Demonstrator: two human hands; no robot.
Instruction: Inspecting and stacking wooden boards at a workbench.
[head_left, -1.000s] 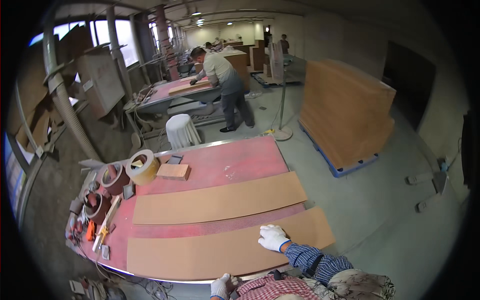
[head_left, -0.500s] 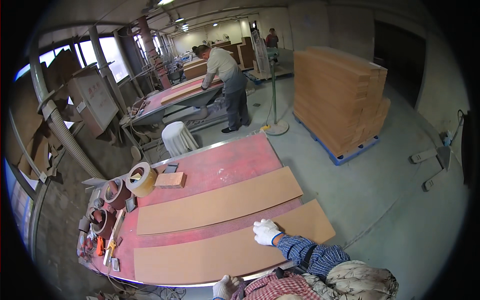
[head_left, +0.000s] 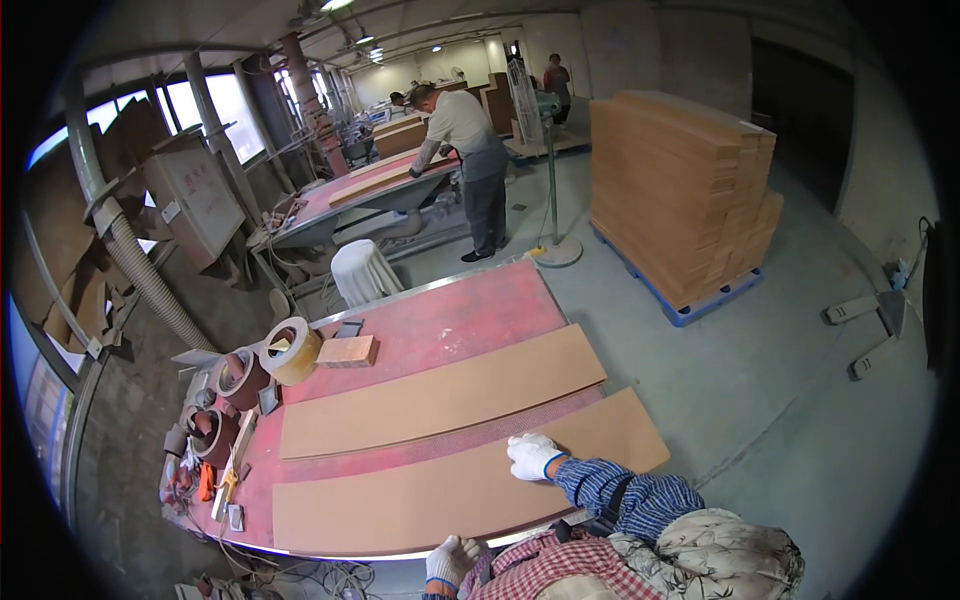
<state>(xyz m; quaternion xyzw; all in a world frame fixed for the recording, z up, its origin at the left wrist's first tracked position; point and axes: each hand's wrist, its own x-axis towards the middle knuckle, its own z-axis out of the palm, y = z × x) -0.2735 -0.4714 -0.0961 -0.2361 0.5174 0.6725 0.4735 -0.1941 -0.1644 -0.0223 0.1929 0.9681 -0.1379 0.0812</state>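
Observation:
Two long tan boards lie side by side on the red-topped bench. On the near board (head_left: pixel 400 508), my right hand (head_left: pixel 533 457), in a white glove, rests with its fingers curled in. Anything under that palm is hidden. My left hand (head_left: pixel 452 562), also gloved in white, is closed at the near board's front edge. Whether it grips the edge or something else I cannot make out. Beyond a strip of bare red bench top lies the far board (head_left: pixel 440 395), apart from both hands.
Rolls of abrasive (head_left: pixel 240 378), a yellowish tape-like roll (head_left: pixel 290 352), and a brick-coloured block (head_left: pixel 347 351) stand at the bench's left. A tall board stack (head_left: pixel 670 200) sits on a blue pallet (head_left: pixel 690 312). A co-worker (head_left: pixel 470 165) bends over another bench behind a cloth-covered stool (head_left: pixel 362 275).
The whole view has shifted slightly. Both my hands stay at nearly the same spots on the near board. The co-worker's arms have moved a little along the other bench.

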